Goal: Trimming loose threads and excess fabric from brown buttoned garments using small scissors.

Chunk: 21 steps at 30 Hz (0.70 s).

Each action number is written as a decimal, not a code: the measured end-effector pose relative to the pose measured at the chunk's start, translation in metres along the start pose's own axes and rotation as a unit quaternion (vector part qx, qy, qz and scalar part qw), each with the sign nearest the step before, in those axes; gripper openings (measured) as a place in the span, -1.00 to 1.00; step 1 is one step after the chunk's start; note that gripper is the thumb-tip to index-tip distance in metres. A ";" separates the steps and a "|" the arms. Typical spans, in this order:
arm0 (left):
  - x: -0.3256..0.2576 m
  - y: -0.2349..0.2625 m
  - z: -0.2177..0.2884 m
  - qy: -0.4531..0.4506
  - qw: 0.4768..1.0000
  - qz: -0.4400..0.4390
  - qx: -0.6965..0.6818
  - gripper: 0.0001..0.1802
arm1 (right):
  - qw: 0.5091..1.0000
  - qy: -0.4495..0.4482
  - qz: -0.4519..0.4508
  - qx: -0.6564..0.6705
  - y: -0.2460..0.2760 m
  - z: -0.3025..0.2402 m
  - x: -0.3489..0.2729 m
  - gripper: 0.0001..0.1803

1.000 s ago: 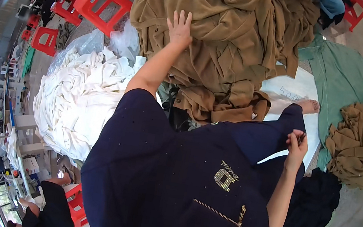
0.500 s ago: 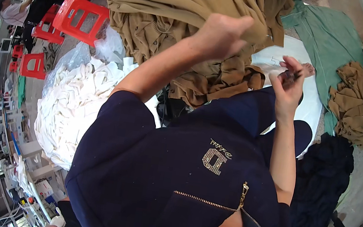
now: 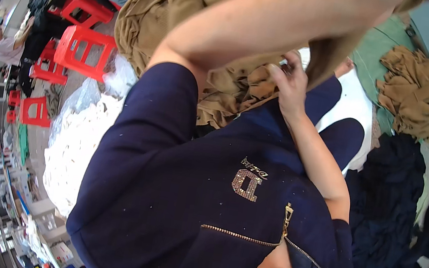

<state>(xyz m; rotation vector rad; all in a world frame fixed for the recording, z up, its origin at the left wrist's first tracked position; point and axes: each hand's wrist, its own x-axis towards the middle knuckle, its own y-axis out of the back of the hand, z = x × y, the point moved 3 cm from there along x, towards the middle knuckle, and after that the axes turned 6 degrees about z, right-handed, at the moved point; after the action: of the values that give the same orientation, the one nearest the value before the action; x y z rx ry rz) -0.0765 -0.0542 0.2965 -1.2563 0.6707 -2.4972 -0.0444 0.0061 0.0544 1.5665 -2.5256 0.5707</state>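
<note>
My left arm reaches across to the far right. At the top edge my left hand point(image 3: 381, 10) is blurred and partly cut off, its fingers out of sight. Brown cloth point(image 3: 341, 44), apparently part of a garment, hangs beneath it and shows past it too. Under that arm my right hand point(image 3: 294, 86) has its fingers curled close together, beside the crumpled lower part of the heap of brown garments point(image 3: 139, 26). What those fingers hold is too hidden to make out.
Several red plastic stools point(image 3: 84, 50) stand at the left, with people beyond. White cloth point(image 3: 72, 162) is heaped at my left. To the right lie a green sheet point(image 3: 375, 58), a brown garment pile point(image 3: 414, 93), dark cloth point(image 3: 387, 195) and a white sheet point(image 3: 354, 97).
My left hand has swung up and right to the top edge, with brown cloth now stretched beneath it. My right hand has moved left toward the heap; the dark small thing in it no longer shows.
</note>
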 end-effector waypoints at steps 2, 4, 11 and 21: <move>0.005 -0.020 -0.010 0.003 1.000 0.013 0.026 -0.80 | 0.995 0.093 0.020 -0.014 -0.007 -0.013 0.019 -0.44; 0.003 -0.038 -0.012 0.001 0.998 0.031 0.060 -0.80 | 0.975 0.137 0.062 -0.166 0.002 -0.019 0.031 -0.39; 0.002 -0.072 -0.007 -0.007 0.981 0.083 0.172 -0.79 | 0.987 0.026 0.150 -0.056 0.109 -0.103 -0.014 -0.62; -0.016 -0.066 0.001 0.049 0.931 0.174 0.318 -0.77 | 0.950 0.092 0.227 0.194 0.208 -0.295 -0.165 -0.46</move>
<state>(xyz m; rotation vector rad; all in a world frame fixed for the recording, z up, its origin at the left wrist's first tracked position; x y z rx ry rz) -0.0683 0.0086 0.3200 -0.7035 0.0602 -2.2080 -0.1814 0.3366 0.2263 0.9365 -2.7422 1.2704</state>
